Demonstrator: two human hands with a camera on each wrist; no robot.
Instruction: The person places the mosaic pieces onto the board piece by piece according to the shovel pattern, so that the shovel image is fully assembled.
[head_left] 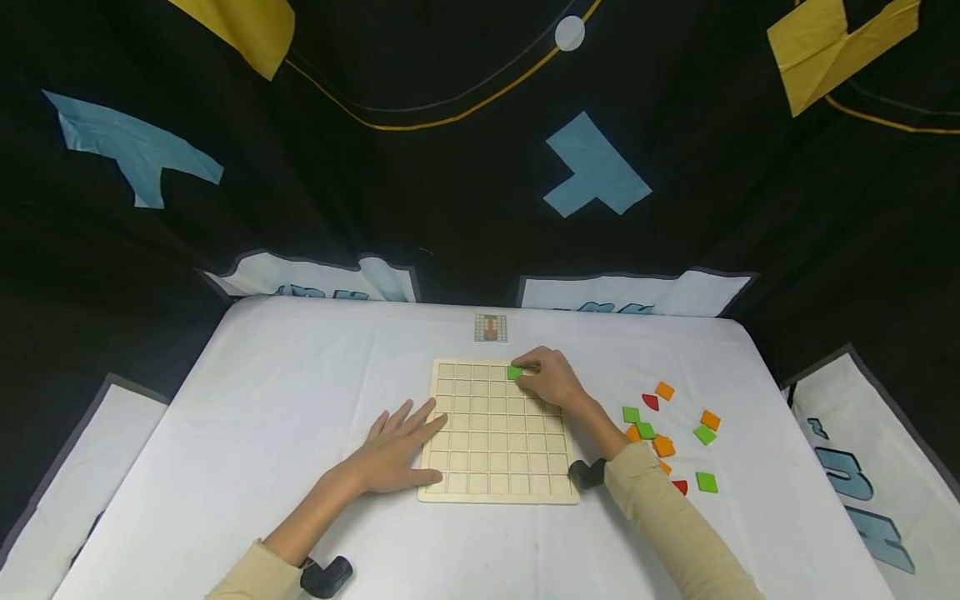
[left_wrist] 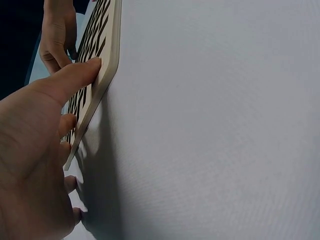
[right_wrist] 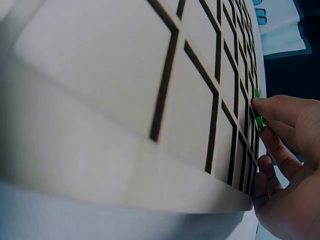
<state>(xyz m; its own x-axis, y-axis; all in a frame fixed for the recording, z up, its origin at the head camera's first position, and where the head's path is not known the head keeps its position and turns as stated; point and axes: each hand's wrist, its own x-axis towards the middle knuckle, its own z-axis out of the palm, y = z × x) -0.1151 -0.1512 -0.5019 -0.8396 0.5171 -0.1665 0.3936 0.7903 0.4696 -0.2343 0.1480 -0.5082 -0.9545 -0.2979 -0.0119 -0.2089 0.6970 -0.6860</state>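
Observation:
A pale wooden grid board (head_left: 497, 493) lies flat on the white table. At its far edge, right of the middle, the right hand (head_left: 553, 379) pinches a green square piece (head_left: 514, 372) between thumb and fingers over a top-row cell. In the right wrist view the green piece (right_wrist: 258, 110) stands tilted at the fingertips of the right hand (right_wrist: 290, 160). The left hand (head_left: 392, 454) rests with spread fingers on the board's left edge. In the left wrist view, the thumb of the left hand (left_wrist: 35, 145) presses on the board's rim (left_wrist: 114, 50).
Right of the board lie loose pieces: green squares (head_left: 707, 482), orange pieces (head_left: 664, 446) and red ones (head_left: 650, 402). Beyond the board's far edge is a small gridded picture card (head_left: 491, 327). A black curtain (head_left: 450, 208) hangs behind the table.

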